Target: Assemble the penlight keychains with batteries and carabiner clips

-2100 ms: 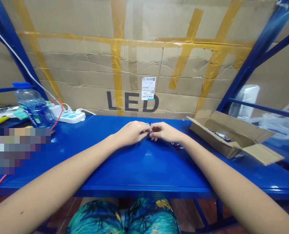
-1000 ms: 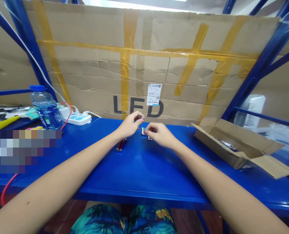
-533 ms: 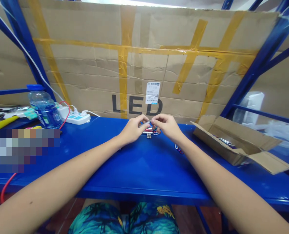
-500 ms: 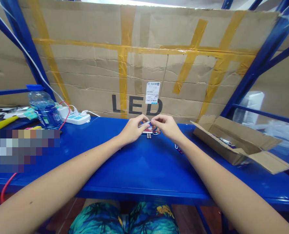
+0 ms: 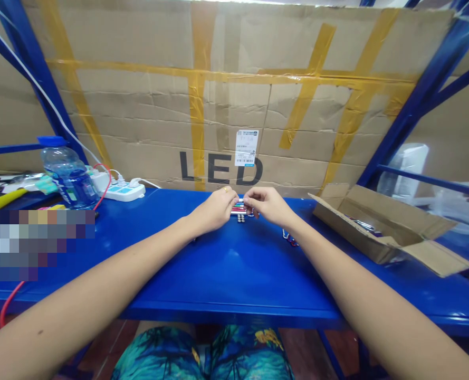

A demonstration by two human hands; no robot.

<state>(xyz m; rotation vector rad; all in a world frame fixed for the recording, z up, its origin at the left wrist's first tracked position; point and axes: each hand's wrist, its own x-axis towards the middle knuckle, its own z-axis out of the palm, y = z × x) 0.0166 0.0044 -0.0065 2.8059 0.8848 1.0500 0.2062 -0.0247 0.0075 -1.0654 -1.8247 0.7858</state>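
Close together over the far middle of the table, my two hands work on a small item. My left hand is closed, its fingers curled round a thin pale rod whose end shows in the gap. My right hand pinches with thumb and forefinger at that end; what lies in the pinch is too small to make out. Just under the hands lie slim red and silvery rods, partly covered by the fingers. Several small round metallic pieces sit in front of them.
An open cardboard box with shiny items stands at right. Red, white and blue small items lie beside my right forearm. At left are a blue-capped bottle and a white power strip. A big cardboard sheet backs the blue table.
My left hand has turned and moved slightly right, so its fingers now cover most of the pale rod. My right hand stays nearly in place, and the view has shifted a little.
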